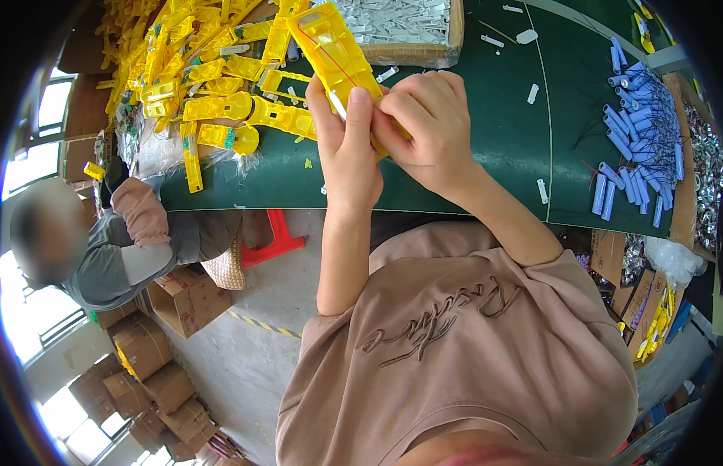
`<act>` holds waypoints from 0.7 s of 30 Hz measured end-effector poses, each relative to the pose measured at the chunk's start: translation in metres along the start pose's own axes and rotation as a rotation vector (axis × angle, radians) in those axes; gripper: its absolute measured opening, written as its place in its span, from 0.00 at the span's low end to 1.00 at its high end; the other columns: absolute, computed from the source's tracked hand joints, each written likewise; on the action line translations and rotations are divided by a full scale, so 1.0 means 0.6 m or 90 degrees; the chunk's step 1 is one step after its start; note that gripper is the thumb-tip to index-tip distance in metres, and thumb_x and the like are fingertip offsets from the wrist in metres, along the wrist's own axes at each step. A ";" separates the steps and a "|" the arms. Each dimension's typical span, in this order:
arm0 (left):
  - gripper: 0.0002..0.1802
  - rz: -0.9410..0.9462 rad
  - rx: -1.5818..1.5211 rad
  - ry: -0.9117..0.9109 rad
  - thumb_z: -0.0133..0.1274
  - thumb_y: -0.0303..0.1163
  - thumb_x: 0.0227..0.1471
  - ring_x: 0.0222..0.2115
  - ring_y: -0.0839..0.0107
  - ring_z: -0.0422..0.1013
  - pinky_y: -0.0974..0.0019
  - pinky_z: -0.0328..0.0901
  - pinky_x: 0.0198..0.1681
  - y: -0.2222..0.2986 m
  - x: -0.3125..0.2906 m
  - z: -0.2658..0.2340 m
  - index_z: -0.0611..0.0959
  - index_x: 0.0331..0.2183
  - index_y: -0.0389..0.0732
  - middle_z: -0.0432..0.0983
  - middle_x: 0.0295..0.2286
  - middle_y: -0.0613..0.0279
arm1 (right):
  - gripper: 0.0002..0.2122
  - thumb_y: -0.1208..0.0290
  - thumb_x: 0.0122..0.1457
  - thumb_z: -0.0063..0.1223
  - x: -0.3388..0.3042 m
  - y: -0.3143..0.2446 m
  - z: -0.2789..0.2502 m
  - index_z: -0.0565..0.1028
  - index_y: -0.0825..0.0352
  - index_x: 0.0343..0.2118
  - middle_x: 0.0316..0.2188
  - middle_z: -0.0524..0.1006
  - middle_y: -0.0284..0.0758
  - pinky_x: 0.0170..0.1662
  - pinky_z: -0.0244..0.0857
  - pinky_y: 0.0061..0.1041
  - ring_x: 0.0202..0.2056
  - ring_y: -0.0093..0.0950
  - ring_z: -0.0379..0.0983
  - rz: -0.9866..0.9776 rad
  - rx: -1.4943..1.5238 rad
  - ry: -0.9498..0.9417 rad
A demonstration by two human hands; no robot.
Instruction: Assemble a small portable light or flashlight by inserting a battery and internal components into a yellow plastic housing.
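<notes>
My left hand (pixel 347 151) is wrapped round a long yellow plastic housing (pixel 330 39), held tilted above the table edge with its hollow side toward me. A thin red wire runs inside the housing. Beneath my left thumb a small white piece shows at the housing's side. The fingers of my right hand (pixel 427 120) are curled and pressed against the lower part of the same housing; whether they also pinch a small part is hidden. Just left of my hands lies a heap of similar yellow housings (pixel 221 109), some with small green boards.
A carton of small white parts (pixel 454 35) stands at the far middle of the green table (pixel 486 155). Loose white pieces are scattered right of it. Blue cylindrical cells (pixel 633 124) with wires lie at the right, beside a box of shiny metal parts (pixel 705 171). A co-worker (pixel 105 241) sits at left.
</notes>
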State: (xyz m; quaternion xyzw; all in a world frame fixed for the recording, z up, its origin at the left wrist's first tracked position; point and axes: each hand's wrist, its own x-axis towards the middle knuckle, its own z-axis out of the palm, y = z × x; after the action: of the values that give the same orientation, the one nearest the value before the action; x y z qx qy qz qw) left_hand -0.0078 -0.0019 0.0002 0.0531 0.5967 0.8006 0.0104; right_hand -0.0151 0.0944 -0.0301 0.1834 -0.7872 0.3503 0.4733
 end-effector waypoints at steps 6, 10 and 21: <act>0.24 -0.019 -0.045 0.038 0.40 0.29 0.52 0.32 0.76 0.66 0.74 0.63 0.31 0.005 0.008 0.002 0.56 0.50 0.40 0.66 0.35 0.62 | 0.07 0.73 0.40 0.56 0.009 0.003 -0.007 0.68 0.61 0.22 0.22 0.66 0.27 0.33 0.53 0.26 0.26 0.25 0.63 -0.040 -0.017 -0.055; 0.22 -0.014 -0.049 0.041 0.40 0.25 0.51 0.32 0.74 0.65 0.72 0.62 0.34 0.003 0.016 -0.008 0.56 0.48 0.39 0.66 0.33 0.58 | 0.07 0.73 0.40 0.55 0.018 0.011 -0.013 0.69 0.60 0.23 0.24 0.67 0.26 0.35 0.53 0.25 0.27 0.24 0.63 -0.092 -0.030 -0.124; 0.18 -0.001 0.012 -0.075 0.37 0.27 0.52 0.28 0.70 0.67 0.64 0.69 0.27 -0.032 0.021 -0.028 0.57 0.46 0.39 0.66 0.31 0.53 | 0.06 0.74 0.48 0.47 0.006 0.215 -0.221 0.72 0.66 0.30 0.22 0.70 0.36 0.25 0.61 0.32 0.21 0.36 0.68 0.166 -0.310 -0.299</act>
State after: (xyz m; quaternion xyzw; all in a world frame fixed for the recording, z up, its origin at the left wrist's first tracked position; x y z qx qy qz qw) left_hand -0.0230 -0.0115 -0.0220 0.0999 0.6024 0.7906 0.0459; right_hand -0.0151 0.2797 -0.0348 0.0385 -0.9517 0.1581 0.2604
